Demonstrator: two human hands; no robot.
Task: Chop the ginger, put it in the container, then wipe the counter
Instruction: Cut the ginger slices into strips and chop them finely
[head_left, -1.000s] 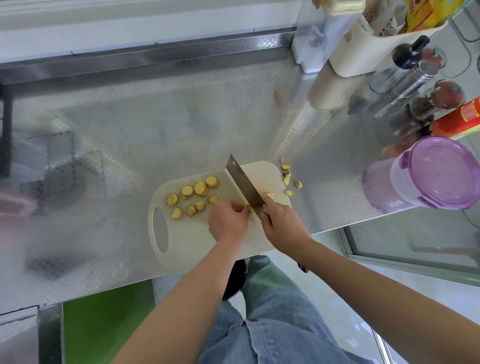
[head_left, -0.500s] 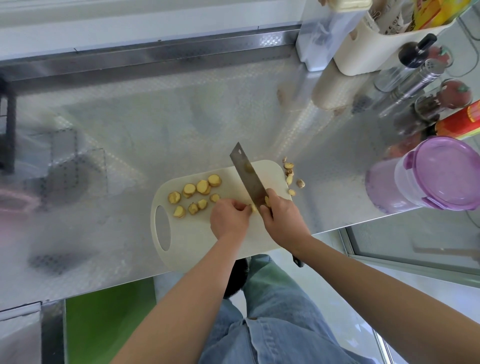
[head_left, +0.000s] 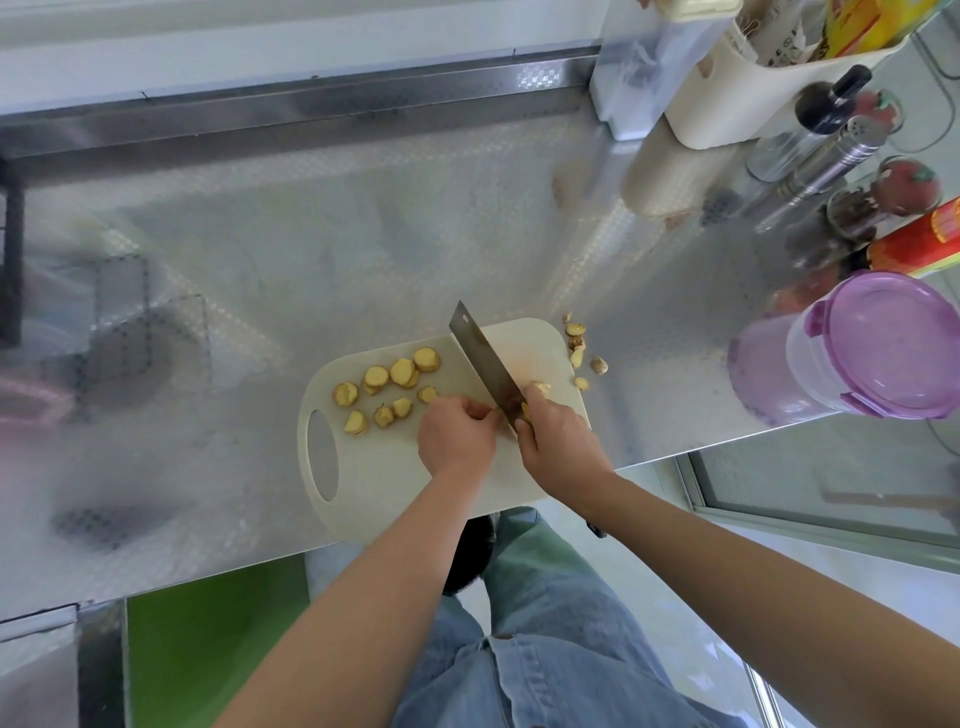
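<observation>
Between the board and container lie ginger scraps.

Open tabletop beyond and left of the left hand. Right of the right hand, crowded: purple-lidded container, bottles, cream caddy. Ginger slices close ahead-left; knife between the hands.

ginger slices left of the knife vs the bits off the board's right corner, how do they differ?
Place: the slices lie on the board, left of the knife; the bits lie on the counter beside it.
Shape: slices are round, yellow cut faces up; bits are smaller, irregular, browner.
Spread: slices bunch, some overlapping; bits lie apart.
Both are cut ginger.
</observation>
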